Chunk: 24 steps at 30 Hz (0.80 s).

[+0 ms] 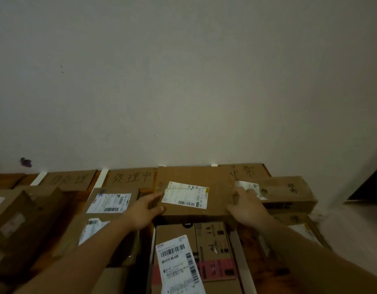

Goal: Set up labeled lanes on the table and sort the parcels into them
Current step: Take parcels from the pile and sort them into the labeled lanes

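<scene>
Left grip [148, 209]: curled round the big parcel's [217, 187] left edge
Right grip [246, 205]: clasps its right edge
Parcel: label up — near the wall [183, 81]

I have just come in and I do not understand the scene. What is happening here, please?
A person is sorting parcels. The left hand and the right hand grip one labelled cardboard box by its two side edges, at the far end of a lane near the wall. Handwritten cardboard signs and white tape strips mark the lanes. Other parcels lie in the lanes on both sides.
</scene>
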Available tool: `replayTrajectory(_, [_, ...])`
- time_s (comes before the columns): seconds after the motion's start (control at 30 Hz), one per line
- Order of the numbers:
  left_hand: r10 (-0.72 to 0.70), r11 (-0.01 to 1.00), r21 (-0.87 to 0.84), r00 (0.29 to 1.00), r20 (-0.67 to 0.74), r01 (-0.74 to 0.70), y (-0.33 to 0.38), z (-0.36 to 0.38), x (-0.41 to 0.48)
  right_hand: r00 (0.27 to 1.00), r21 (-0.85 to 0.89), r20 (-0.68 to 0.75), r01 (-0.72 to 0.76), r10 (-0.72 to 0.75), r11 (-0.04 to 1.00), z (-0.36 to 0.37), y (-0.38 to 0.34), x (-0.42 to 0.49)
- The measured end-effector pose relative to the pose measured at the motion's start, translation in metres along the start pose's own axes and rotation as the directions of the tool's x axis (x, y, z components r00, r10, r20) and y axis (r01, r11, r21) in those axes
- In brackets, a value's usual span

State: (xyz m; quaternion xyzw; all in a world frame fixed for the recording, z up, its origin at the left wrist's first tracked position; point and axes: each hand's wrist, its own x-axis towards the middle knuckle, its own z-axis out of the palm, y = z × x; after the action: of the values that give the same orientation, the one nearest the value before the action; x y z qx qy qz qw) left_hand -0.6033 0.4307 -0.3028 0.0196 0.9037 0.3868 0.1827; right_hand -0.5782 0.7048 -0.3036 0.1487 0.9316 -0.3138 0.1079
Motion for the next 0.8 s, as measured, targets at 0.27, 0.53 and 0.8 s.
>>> replayTrajectory(0.27, [0.019,0.995,0.103,0.979,-0.203,0.002,-0.018,-0.091,-0.056,0.936,-0.219,0.084,0.351,-0.341,0.910,0.014,-0.126,-0.022])
replayTrajectory(0.53, [-0.096,0.947,0.240,0.902,-0.422,0.212,-0.170,-0.239,-0.196,0.764,-0.110,0.242,0.634,-0.598,0.765,0.135,-0.314,-0.107])
replayTrajectory(0.8, [-0.372,0.890,0.001,0.728,-0.576,0.456,-0.327,-0.371,-0.359,0.624,-0.082,0.334,0.766,-0.706,0.638,0.276,-0.487,-0.209])
